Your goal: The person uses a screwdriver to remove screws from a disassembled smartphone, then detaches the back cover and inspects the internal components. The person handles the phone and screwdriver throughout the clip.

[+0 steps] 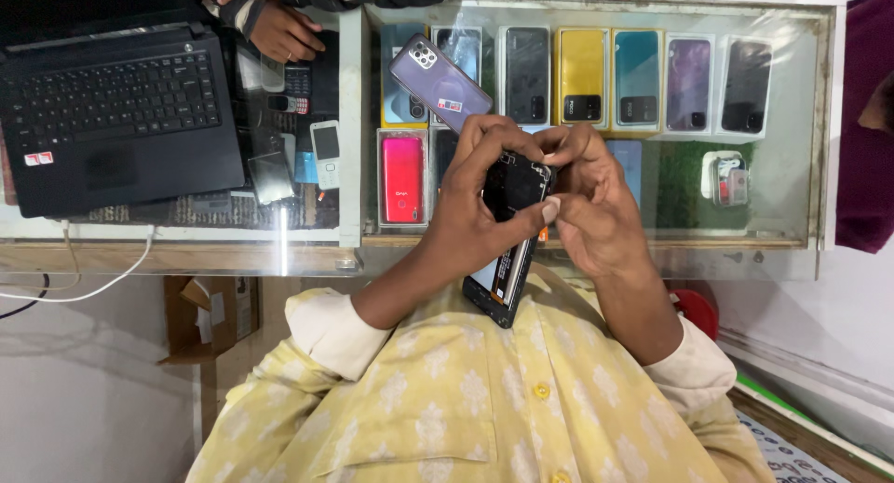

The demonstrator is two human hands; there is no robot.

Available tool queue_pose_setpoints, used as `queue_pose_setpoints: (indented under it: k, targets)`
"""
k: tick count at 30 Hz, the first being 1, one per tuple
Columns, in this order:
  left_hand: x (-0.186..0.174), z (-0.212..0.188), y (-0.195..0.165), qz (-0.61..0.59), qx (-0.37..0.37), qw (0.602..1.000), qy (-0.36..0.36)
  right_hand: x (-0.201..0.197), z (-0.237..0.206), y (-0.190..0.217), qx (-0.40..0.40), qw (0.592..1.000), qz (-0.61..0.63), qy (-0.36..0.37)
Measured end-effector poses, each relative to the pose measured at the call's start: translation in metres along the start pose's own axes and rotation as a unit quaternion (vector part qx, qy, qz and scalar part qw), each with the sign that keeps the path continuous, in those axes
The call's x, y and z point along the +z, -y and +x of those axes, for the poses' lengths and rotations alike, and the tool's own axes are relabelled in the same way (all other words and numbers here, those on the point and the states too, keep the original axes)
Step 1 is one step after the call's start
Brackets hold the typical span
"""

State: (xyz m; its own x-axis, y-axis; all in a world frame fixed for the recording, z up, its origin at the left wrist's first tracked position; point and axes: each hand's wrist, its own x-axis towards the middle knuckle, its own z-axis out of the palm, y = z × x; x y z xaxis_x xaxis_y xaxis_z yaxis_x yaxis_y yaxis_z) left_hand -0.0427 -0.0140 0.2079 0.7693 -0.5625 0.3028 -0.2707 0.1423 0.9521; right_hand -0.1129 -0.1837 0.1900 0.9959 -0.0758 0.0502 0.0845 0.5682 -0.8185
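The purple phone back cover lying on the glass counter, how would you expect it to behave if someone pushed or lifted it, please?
The purple back cover looks like a thin shell, so it is probably light and slightly flexible. It lies flat on the smooth glass counter, so a push would likely make it slide, not roll. Its glossy surface may be slippery to pinch.

A glass-topped counter (pixel 354 120) with a white frame spans the top, light glaring off its glass. Its wooden front edge (pixel 177 257) runs across the middle. Below, a pale floor (pixel 84 390) shows at the left, and a white wall base (pixel 810 353) slants at the right.
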Motion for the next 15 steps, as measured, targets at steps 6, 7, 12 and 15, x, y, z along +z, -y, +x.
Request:
queue_pose_setpoints:
  k: [6, 7, 12, 15]
  targets:
    - [-0.01, 0.0004, -0.0031, 0.021, 0.059, 0.997, 0.054, 0.0025, 0.0007, 0.0001, 0.015, 1.0, -0.014, -0.024]
    - [-0.0098, -0.0004, -0.0036, 0.017, 0.048, 0.997, 0.055, 0.0026, 0.0004, 0.0006, 0.015, 0.999, -0.019, -0.022]
    - [-0.0097, -0.0029, -0.0041, -0.001, 0.021, 0.998, 0.056, 0.0015, 0.0013, 0.0015, 0.003, 0.999, -0.044, -0.007]
    - [-0.011, -0.0058, -0.0049, 0.011, -0.003, 0.998, 0.063, 0.0012, 0.0002, 0.0002, 0.013, 0.999, -0.03, -0.004]
